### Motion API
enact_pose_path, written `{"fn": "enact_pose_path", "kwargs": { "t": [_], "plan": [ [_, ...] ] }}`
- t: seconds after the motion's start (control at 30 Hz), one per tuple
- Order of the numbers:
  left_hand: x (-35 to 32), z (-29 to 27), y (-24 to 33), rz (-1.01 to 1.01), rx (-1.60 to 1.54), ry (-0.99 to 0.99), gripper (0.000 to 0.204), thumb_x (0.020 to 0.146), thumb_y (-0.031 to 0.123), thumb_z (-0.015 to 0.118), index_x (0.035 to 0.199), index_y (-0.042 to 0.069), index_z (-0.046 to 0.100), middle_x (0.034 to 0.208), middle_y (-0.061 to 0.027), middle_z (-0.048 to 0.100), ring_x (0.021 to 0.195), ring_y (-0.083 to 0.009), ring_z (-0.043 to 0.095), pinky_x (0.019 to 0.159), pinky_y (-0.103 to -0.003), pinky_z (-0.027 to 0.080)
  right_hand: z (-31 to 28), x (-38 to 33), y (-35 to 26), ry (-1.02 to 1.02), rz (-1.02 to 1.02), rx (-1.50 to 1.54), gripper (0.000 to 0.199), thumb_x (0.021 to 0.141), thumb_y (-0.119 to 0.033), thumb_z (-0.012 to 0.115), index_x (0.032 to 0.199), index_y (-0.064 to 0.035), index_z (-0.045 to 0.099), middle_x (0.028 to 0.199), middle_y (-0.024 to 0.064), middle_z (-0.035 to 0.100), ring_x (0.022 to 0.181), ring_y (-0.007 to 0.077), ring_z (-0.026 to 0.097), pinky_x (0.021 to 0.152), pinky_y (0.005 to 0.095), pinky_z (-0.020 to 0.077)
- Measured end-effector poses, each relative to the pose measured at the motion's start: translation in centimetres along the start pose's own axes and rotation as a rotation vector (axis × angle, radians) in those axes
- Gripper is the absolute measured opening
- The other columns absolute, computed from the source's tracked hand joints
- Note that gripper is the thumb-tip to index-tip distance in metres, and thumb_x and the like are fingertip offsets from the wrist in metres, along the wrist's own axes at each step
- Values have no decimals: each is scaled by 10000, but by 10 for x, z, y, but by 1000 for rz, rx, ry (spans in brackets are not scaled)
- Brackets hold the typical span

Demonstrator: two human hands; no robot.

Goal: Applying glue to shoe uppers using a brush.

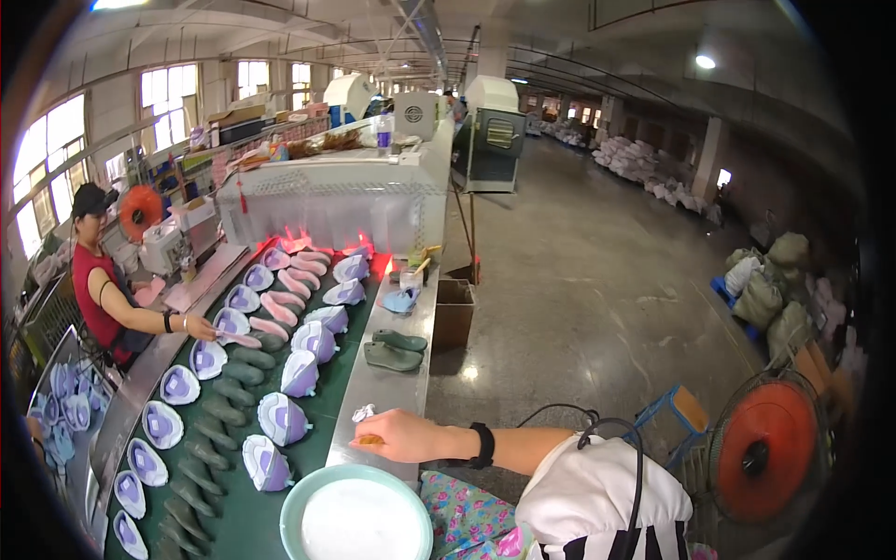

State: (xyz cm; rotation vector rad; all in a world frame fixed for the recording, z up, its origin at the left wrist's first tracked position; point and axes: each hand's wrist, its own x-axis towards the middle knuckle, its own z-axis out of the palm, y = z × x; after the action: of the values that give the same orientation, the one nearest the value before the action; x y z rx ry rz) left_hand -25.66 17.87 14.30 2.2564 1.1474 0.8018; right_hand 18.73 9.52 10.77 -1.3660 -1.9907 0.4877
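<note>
A green belt (327, 406) carries purple uppers (282, 418) and lasts (222, 409).

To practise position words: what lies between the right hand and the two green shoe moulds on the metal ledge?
The head view shows a crumpled silvery scrap near the right hand, then bare metal ledge up to the moulds.

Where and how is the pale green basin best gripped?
The pale green basin is likely best gripped by opposite sides of its rim, coming from left and right: it is wide and round, and its white contents favour lifting level.
</note>
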Motion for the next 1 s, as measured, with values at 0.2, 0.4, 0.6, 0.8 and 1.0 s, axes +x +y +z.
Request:
{"fn": "enact_pose_path", "kwargs": {
  "t": [0.2,0.4,0.6,0.8,1.0],
  "plan": [
    [-51,6,98,147,-263,-34,253,887,249,544,976,17,594,962,-212,644,851,-281,632,728,-452,496,-8,33,-42,-210,-241,398,369,778,-238,749,1048,-29,609,1074,98,600,878,213,596,742,325,485],
    [-94,9,162,229,-482,-71,267,891,245,549,916,-17,593,905,-241,653,802,-283,643,701,-458,500,-6,24,-132,-840,-600,899,623,708,-180,840,1257,-115,553,1233,120,554,1078,212,530,895,355,468],
    [-120,38,165,166,-589,111,297,897,246,555,960,-42,592,930,-235,638,845,-302,623,784,-427,489,5,-10,-123,-879,-693,853,450,686,-188,850,1025,6,626,1011,97,624,953,219,583,798,319,473],
    [-160,151,141,-108,-391,481,777,793,244,651,1432,-8,288,1407,-190,408,1299,-325,407,1038,-418,354,8,-20,-100,-681,-477,689,539,692,-160,799,1161,-23,572,988,151,628,939,327,598,774,378,488],
    [-157,207,183,-392,-361,290,836,786,84,696,1455,-32,208,1468,-259,315,1320,-323,388,1072,-391,310,29,-43,-88,-976,-279,721,249,862,-278,654,944,-57,574,742,147,618,720,363,613,607,402,463]
  ]
}}
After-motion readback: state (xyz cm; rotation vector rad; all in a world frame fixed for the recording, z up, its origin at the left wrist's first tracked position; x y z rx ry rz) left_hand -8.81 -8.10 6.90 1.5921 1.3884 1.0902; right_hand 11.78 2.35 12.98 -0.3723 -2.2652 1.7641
